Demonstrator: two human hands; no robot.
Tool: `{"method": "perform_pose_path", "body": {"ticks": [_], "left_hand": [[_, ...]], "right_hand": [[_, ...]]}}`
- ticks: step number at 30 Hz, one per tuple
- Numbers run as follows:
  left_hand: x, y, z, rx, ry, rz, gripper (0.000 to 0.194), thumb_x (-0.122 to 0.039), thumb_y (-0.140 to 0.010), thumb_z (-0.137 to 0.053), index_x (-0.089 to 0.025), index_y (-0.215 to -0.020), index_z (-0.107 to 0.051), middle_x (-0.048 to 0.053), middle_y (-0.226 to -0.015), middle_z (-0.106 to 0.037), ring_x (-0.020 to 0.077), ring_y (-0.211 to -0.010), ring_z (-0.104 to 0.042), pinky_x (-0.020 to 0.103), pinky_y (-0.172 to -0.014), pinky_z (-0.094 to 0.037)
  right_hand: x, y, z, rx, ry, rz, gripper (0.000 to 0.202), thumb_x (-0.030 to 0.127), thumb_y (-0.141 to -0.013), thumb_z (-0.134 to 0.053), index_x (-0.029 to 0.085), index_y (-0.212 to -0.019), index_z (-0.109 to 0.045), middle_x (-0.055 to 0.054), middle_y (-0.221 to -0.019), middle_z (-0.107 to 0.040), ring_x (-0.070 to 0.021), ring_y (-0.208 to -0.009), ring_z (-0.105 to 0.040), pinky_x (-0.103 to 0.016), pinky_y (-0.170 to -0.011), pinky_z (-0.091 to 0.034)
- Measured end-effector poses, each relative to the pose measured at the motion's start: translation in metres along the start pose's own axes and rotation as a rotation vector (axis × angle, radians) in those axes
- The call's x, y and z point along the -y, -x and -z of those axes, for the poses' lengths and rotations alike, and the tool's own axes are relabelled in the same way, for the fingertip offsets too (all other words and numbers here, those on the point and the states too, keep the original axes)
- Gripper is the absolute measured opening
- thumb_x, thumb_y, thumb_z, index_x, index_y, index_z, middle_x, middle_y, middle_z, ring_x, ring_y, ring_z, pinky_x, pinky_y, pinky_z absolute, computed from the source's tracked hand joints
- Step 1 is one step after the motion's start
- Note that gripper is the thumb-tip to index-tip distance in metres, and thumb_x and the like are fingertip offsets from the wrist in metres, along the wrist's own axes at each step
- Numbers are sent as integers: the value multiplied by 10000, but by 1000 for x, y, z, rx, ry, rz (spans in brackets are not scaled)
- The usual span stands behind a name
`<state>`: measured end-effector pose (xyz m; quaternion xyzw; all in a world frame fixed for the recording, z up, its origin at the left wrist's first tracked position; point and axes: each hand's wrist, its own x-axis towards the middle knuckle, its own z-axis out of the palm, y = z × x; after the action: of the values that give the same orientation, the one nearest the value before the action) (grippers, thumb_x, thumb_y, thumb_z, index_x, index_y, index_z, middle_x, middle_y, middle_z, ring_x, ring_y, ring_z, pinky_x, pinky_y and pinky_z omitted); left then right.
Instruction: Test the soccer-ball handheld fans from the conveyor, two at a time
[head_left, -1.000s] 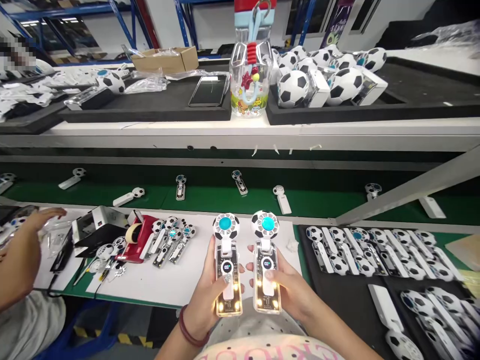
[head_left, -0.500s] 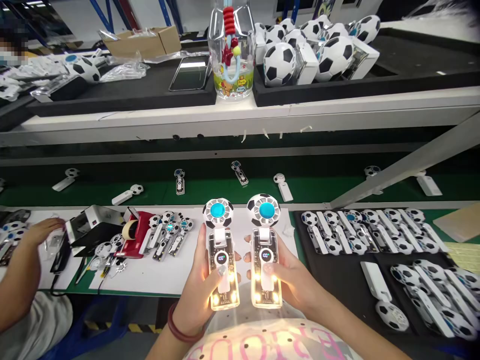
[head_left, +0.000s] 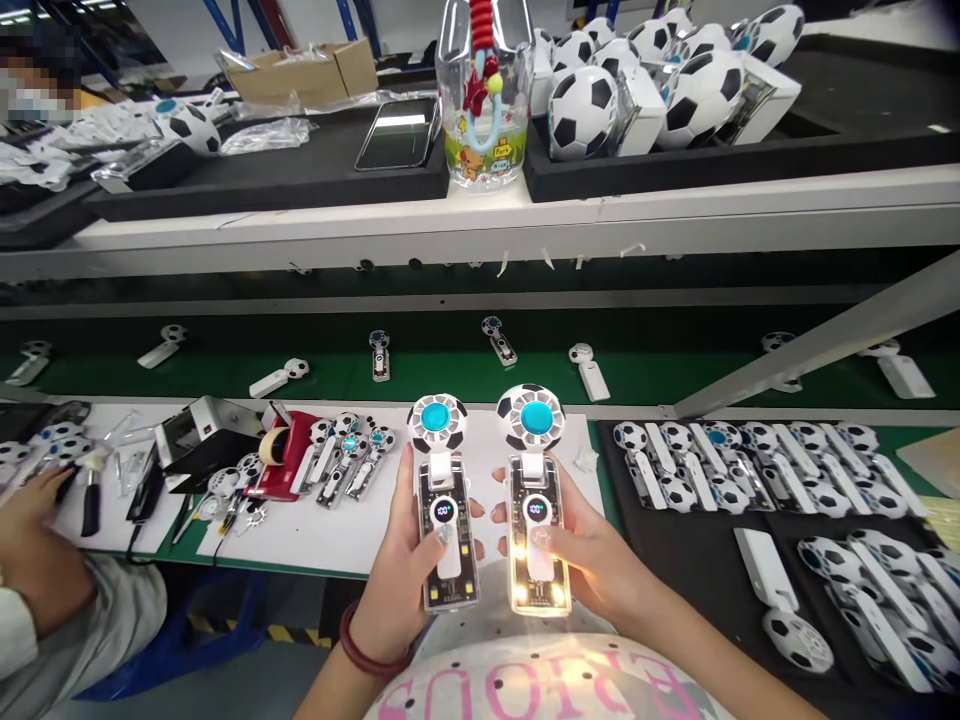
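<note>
Two small handheld fans with football-patterned heads are held upright side by side in front of me. My left hand (head_left: 396,572) grips the left fan (head_left: 442,425) by its clear body, thumb pressed on the white strip below a round display reading 100. The small lamps on this fan look unlit. Around the right fan (head_left: 532,420) my right hand (head_left: 596,555) is closed, its thumb also on the white strip. That fan's lamps glow warm yellow, and its display shows 100 too. Both heads have blue centres. Some fingers are hidden behind the bodies.
Black trays (head_left: 705,560) of similar fans lie at right. More fans, a red tape dispenser (head_left: 291,460) and a black box (head_left: 206,440) stand at left, near a co-worker's hand (head_left: 37,500). Fans lie along the green belt (head_left: 435,380). The shelf above holds a bottle (head_left: 486,110).
The lamps on the left fan have gone from lit to dark, while the right fan's stay lit. The view has shifted slightly left. The co-worker's hand has moved lower and left.
</note>
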<state>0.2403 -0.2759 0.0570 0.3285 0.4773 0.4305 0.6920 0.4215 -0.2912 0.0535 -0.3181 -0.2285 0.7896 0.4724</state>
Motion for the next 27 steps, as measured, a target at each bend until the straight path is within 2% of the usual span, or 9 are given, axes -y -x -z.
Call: {"method": "perform_pose_path", "body": {"ticks": [3, 7, 10, 14, 17, 20, 24, 27], "left_hand": [[2, -1, 1, 23, 7, 5, 751, -281, -773, -579, -410, -1356, -123, -13, -1442, -231, 278, -1270, -301, 375, -996, -366], [3, -2, 1, 24, 59, -4, 740, -263, -777, -574, -411, -1353, -134, -33, -1443, -230, 252, -1291, -264, 344, -989, -377], [3, -2, 1, 77, 65, -9, 760, -246, -775, -575, -427, -1349, -112, -59, -1449, -205, 247, -1296, -251, 342, -980, -386], [4, -2, 2, 100, 46, -37, 776, -239, -756, -602, -439, -1341, -133, -86, -1456, -169, 234, -1309, -216, 310, -1011, -346], [4, -1, 2, 103, 45, -37, 783, -245, -754, -606, -437, -1342, -126, -74, -1455, -180, 233, -1302, -237, 317, -1026, -324], [3, 0, 1, 100, 27, -33, 794, -239, -751, -608, -445, -1341, -118, -77, -1453, -186, 224, -1300, -242, 313, -1041, -296], [1, 2, 0, 107, 47, -21, 854, -263, -732, -629, -405, -1360, -69, -37, -1451, -204, 268, -1292, -252, 334, -978, -382], [0, 3, -3, 95, 68, 42, 937, -282, -690, -671, -397, -1365, -31, 10, -1434, -252, 310, -1226, -362, 372, -915, -436]], "right_hand": [[0, 0, 1, -12, 9, -2, 566, 255, -734, -632, 287, -1220, -342, -43, -970, -586, -161, -798, -581, -290, -687, -451], [0, 1, 1, -26, -5, -6, 561, 243, -745, -619, 291, -1229, -338, -45, -1014, -579, -161, -827, -584, -310, -742, -452], [1, 2, 0, -14, -38, -4, 653, 232, -714, -646, 298, -1261, -295, -49, -1049, -570, -170, -847, -589, -319, -750, -458], [3, 1, -2, 56, -58, -22, 733, 232, -693, -671, 301, -1287, -248, -49, -1015, -592, -210, -896, -599, -369, -773, -461], [4, 1, -4, 62, -59, -12, 738, 238, -703, -667, 314, -1295, -233, -56, -1053, -587, -232, -969, -580, -400, -800, -453], [4, 1, -4, 58, -53, -4, 734, 247, -699, -672, 315, -1289, -242, -49, -1027, -592, -222, -943, -590, -383, -782, -460], [2, 3, -2, 49, -44, 4, 706, 235, -709, -664, 300, -1277, -249, -52, -1011, -592, -184, -855, -607, -336, -752, -465], [0, 4, -1, 53, -44, 3, 670, 225, -720, -652, 286, -1259, -258, -65, -1024, -588, -195, -863, -604, -361, -772, -461]]}}
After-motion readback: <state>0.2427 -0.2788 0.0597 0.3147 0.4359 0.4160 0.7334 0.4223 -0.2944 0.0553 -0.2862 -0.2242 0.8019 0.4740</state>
